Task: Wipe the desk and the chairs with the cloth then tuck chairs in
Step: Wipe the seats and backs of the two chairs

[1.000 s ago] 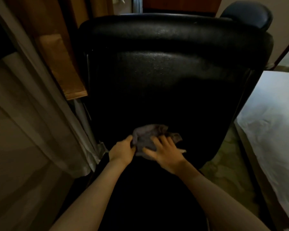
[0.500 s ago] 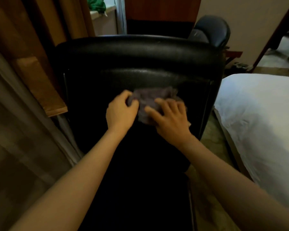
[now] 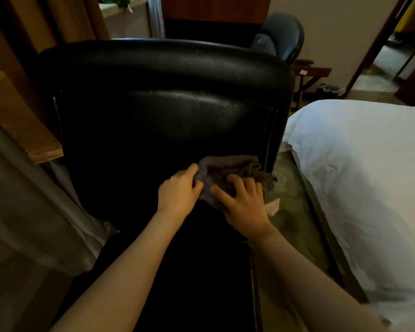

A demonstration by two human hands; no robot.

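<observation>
Wiping of the black chair point(image 3: 165, 68), seen from above. The grey cloth point(image 3: 228, 173) is bunched against the lower right part of the backrest, just right of the frame's centre, and is pressed to the leather by both hands. One corner of it hangs past the chair's right edge, over the carpet point(image 3: 295, 212).

The left hand point(image 3: 177, 192) is curled round the cloth's left edge, presumably so that the bundle is not dragged apart. The right hand point(image 3: 244, 207) is laid on top with its fingers spread and only slightly bent. In this way pressure is passed through a broad patch of fabric. Nothing else is held by either hand.

A wet-looking sheen is seen on the upper backrest, which suggests that part is already wiped. The lower corner and the seat, lost in shadow at the lower centre, are judged to be left.

A second chair point(image 3: 283, 32) stands at the upper right, well apart and untouched. A white bed point(image 3: 357, 164) fills the right side and a curtain point(image 3: 22, 188) the left. The desk cannot be made out with certainty. No chair is judged to be tucked in yet.
</observation>
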